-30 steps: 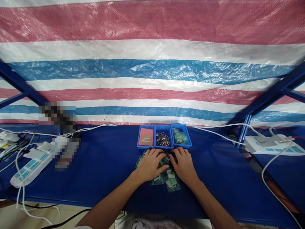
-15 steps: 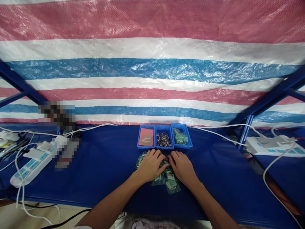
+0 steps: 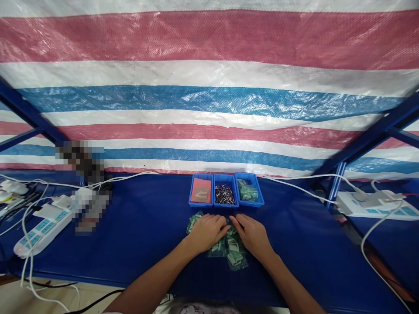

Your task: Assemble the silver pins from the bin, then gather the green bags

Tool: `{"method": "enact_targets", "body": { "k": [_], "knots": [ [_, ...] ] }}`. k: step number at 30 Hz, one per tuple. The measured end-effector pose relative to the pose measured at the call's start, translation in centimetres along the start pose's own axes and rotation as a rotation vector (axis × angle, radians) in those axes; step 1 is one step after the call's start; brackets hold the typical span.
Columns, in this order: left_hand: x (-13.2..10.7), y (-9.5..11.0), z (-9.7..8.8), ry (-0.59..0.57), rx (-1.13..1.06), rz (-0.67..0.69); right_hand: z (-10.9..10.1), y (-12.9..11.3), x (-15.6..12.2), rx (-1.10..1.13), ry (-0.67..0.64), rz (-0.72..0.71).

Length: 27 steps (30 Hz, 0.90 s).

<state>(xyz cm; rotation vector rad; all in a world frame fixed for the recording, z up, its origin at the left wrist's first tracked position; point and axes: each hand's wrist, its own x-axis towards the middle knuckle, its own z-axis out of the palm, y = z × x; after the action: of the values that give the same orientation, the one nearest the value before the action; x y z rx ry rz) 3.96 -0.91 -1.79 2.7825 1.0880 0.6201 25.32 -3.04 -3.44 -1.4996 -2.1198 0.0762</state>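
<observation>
Small clear plastic bags point(image 3: 235, 258) with green and white pieces inside lie in a loose pile on the blue table, in front of three blue bins. My left hand point(image 3: 209, 231) rests over the pile's left part, its fingers curled and its thumb pointing right. Facing it, my right hand point(image 3: 251, 233) is bent over the right part, with thumb and forefinger drawn close together. Both hands are closed, and their fingertips nearly meet. Whatever they pinch between them is hidden by the fingers. Another green bag point(image 3: 195, 219) shows beyond my left hand.
The left bin point(image 3: 200, 204) holds pink material and a brown piece with a white arrow. Metal pins fill the middle bin point(image 3: 225, 205); green bags lie in the right bin point(image 3: 250, 203). Power strips point(image 3: 46, 226) with white cables point(image 3: 301, 178) lie on both sides. A striped tarp point(image 3: 209, 100) hangs behind.
Both hands have drawn slightly back from the bins toward my body, and their fingers are more curled. The view has tilted up a little. The bags lie almost as before.
</observation>
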Motion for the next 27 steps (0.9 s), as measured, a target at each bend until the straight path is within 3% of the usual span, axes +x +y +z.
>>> {"method": "enact_targets", "body": {
  "k": [4, 7, 14, 19, 27],
  "knots": [
    [-0.2, -0.3, 0.2, 0.037, -0.044, 0.012, -0.5, 0.0, 0.2, 0.171, -0.003, 0.107],
    [-0.3, -0.3, -0.1, 0.080, -0.072, 0.018, -1.3, -0.2, 0.5, 0.358, -0.001, 0.264],
    [-0.2, 0.1, -0.7, 0.116, -0.139, 0.036, -2.4, -0.7, 1.0, 0.610, 0.156, 0.535],
    [-0.3, 0.0, -0.6, 0.069, -0.172, 0.084, -2.5, -1.9, 1.0, 0.617, 0.175, 0.527],
    [-0.5, 0.4, -1.0, 0.094, -0.258, 0.110, -1.2, -4.4, 0.9, 0.687, 0.103, 0.471]
  ]
}}
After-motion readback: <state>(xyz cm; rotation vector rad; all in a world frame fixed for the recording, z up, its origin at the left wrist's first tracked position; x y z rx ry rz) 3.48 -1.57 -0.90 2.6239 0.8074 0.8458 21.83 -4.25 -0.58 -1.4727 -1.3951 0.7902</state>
